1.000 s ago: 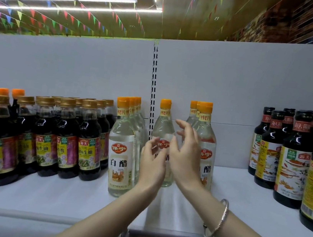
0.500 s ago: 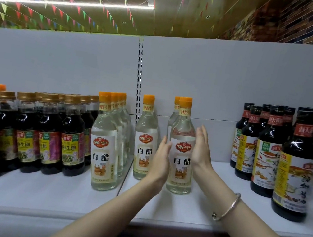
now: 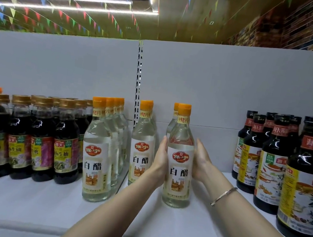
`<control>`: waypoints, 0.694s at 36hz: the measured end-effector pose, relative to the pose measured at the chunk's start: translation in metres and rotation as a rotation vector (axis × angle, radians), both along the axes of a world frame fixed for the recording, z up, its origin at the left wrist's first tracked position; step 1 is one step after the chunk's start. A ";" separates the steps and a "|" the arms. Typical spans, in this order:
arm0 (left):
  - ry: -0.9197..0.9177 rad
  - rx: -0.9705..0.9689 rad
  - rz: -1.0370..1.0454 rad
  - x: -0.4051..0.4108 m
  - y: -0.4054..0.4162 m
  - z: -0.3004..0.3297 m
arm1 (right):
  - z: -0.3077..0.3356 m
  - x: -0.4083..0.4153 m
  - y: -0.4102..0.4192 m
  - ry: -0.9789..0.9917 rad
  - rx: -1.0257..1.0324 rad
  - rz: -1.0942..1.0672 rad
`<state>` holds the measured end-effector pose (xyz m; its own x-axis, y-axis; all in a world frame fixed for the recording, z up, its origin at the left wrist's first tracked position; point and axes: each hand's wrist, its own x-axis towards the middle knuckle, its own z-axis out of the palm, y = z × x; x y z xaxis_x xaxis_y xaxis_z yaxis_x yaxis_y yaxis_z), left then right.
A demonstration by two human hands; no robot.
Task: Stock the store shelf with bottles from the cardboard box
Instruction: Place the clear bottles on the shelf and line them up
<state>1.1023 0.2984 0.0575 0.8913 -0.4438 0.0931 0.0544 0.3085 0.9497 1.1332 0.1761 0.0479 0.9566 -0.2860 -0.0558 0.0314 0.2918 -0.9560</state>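
Note:
A clear white vinegar bottle [image 3: 179, 167] with an orange cap stands upright on the white shelf [image 3: 156, 225], at the front of a short row. My left hand [image 3: 161, 159] lies flat against its left side and my right hand [image 3: 201, 165] against its right side, fingers straight, so the bottle is pressed between both palms. Another vinegar bottle is partly hidden right behind it. More of the same bottles stand to the left [image 3: 141, 152], with a longer row further left [image 3: 97, 162]. The cardboard box is out of view.
Dark soy sauce bottles with gold caps [image 3: 44, 138] fill the shelf's left part. Larger dark bottles with black caps [image 3: 302, 189] stand at the right. Bare shelf lies between the held bottle and the right group. A slotted upright [image 3: 137, 87] splits the back panel.
My hands shifted from in front of the middle and right vinegar bottles to either side of the front right bottle and closed in on it. My right fingers straightened.

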 end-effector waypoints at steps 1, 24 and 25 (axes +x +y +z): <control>-0.008 -0.021 -0.022 0.000 -0.001 0.001 | -0.001 0.003 -0.001 -0.005 0.012 0.012; -0.142 -0.048 -0.040 0.020 0.003 -0.006 | 0.000 0.022 -0.010 -0.036 -0.062 -0.011; -0.188 -0.032 -0.023 0.019 0.006 -0.004 | 0.003 0.023 -0.013 -0.040 -0.101 -0.062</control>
<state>1.1209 0.3042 0.0539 0.8466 -0.4581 0.2711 -0.1155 0.3391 0.9336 1.1561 0.1627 0.0505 0.9379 -0.3467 0.0146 0.0855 0.1900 -0.9781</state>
